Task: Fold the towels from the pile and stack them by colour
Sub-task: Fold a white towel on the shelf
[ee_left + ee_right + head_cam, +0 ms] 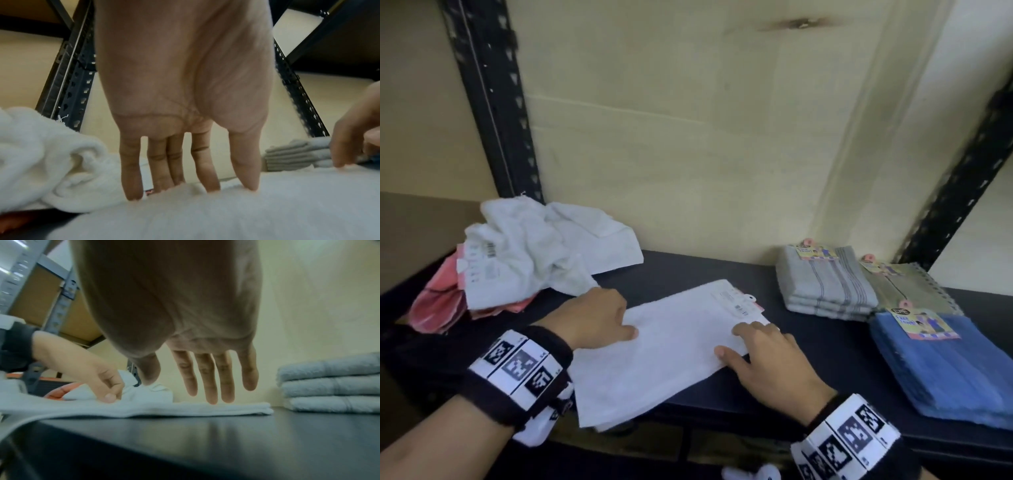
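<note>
On the white towel (664, 346) in the middle of the dark shelf (808, 363), straight fingers (131, 181) of the left hand (592, 317) and the right hand (770, 356) press flat, holding nothing. It looks half folded; next comes another fold. Left of it sits the messy pile (530, 253). Right of it are grey towels (825, 284) and blue towels (941, 366). Its near end hangs off, partly hidden.

A flat towel (664, 346) lies mid-shelf (808, 363), overhanging the front edge. Both hands rest on it: left hand (595, 317) at its left side, right hand (767, 359) at its right. The pile (524, 253) sits at the back-left corner. Three stacks (825, 284) stand at the right end.
</note>
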